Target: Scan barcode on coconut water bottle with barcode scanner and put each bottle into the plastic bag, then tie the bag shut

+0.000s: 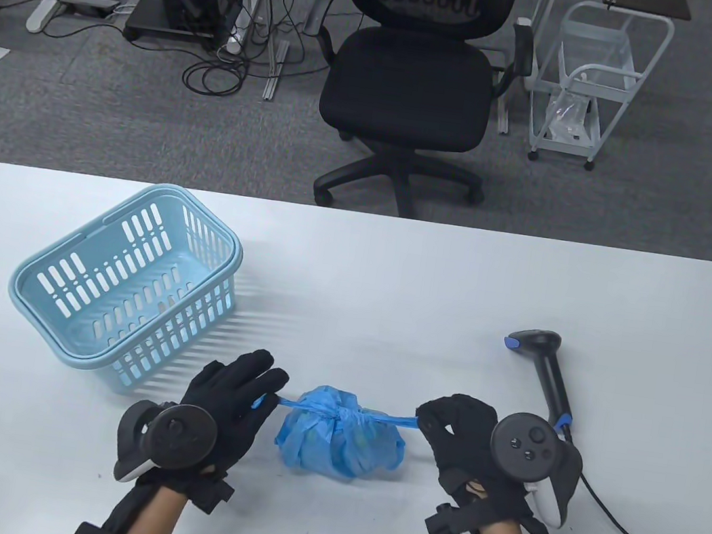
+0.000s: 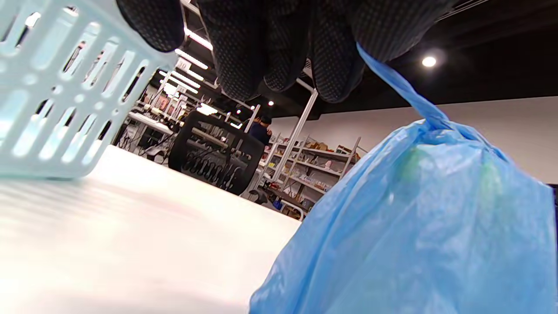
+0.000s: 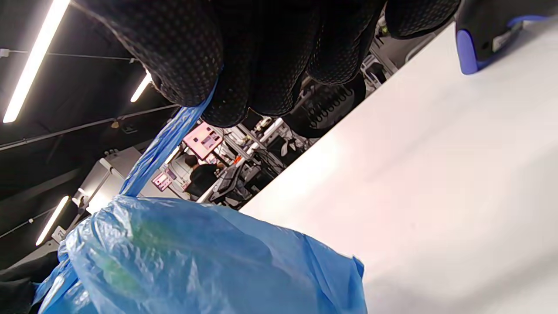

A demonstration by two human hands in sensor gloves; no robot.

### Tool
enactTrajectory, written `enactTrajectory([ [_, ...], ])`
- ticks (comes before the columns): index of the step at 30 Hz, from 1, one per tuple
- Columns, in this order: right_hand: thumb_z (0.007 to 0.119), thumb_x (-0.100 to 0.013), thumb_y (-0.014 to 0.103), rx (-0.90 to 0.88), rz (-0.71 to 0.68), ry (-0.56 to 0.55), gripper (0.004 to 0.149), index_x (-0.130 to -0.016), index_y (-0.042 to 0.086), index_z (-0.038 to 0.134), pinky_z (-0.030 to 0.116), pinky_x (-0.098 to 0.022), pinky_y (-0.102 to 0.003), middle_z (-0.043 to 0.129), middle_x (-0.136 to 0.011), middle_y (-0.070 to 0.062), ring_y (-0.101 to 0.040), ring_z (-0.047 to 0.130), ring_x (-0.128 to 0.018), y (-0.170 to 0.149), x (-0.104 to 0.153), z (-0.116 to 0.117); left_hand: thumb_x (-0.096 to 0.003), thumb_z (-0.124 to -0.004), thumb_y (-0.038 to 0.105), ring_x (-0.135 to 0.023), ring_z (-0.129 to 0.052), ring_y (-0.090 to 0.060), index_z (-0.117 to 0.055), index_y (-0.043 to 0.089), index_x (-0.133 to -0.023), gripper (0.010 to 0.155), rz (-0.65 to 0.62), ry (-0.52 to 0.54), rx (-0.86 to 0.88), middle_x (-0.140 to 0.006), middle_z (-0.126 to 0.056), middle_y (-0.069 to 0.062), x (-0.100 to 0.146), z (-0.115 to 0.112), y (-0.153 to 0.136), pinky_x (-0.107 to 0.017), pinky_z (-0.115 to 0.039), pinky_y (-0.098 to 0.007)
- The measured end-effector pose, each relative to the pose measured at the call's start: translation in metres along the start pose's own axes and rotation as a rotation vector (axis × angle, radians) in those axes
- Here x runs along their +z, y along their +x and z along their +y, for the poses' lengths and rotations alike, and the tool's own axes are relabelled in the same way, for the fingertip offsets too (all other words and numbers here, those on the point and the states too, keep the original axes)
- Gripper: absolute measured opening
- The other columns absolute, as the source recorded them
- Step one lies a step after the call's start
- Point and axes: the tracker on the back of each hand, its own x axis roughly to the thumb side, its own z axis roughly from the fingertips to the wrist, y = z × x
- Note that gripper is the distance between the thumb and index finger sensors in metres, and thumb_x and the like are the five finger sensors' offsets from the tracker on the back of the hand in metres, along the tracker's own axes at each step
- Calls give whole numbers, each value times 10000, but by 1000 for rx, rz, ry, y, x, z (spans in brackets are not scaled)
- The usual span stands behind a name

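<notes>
Between the two hands, the bag (image 1: pixel 339 440) is sitting on the table (image 1: pixel 395 272), its knot (image 1: pixel 343 411) midway. Left hand (image 1: pixel 230 405) is pinching one tail (image 1: pixel 268 400), right hand (image 1: pixel 454 436) is pinching the other (image 1: pixel 391 418), both tails running taut along one left-right line. Neither hand is nearer, so the tightening pull looks symmetric, outward. Scanner (image 1: pixel 546 373) is lying just beyond the right hand, basket (image 1: pixel 128 288) beyond the left.

Basket (image 1: pixel 128 288) left, scanner (image 1: pixel 544 366) right

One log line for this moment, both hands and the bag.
left hand: pinches bag handle | right hand: pinches other handle | plastic bag: knotted, on table | barcode scanner: lying on table
</notes>
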Motion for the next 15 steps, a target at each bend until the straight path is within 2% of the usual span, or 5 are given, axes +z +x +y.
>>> enactTrajectory([
  [12,803,-541,339,-18,36,38,322,-794,163,894,525,-697,-687,834,-903,-48,-426,696,-972,-16,3,0,-687,-639,430,-1199,-636,-347,-776,293,-1127,481,71,-108,59,-1285,-639,-35,10,-11,-21,-800,-482,-709],
  [15,800,-542,338,-21,45,47,327,-805,162,881,519,-699,-688,833,-905,-46,-425,691,-976,-20,3,0,-685,-643,425,-1198,-639,-348,-792,283,-1119,479,73,-103,78,-1282,-650,-36,11,-10,-24,-800,-478,-712],
])
